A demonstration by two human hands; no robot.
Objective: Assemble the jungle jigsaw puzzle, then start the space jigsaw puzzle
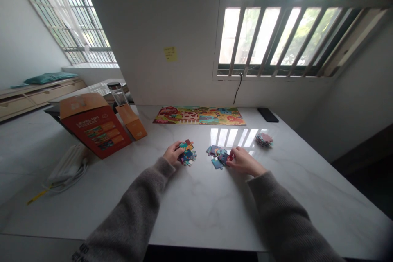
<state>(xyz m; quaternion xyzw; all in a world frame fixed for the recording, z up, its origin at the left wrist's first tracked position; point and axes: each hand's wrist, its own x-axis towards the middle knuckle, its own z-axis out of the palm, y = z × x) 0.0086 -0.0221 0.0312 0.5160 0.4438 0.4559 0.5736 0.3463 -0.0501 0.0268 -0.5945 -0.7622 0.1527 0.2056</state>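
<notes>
Your left hand [173, 153] was clamped on clump of puzzle pieces [188, 154]: teal, orange, brownish red, blue, outline ragged with knobs. Right of it, on white marbled bench [196, 208], lay loose pile [217, 152], mostly dusky blue and purple. Your right hand [244, 161], apart from left, curled at reddish piece [229, 158] there; couldn't tell if gripped. Farther right: pink-topped stack [265, 138].

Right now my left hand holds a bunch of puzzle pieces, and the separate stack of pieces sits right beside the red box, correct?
Not quite: the separate stack of pieces isn't beside the red box. The head view shows it on the opposite side, past your right hand. Your left hand does hold a bunch of puzzle pieces.
</notes>
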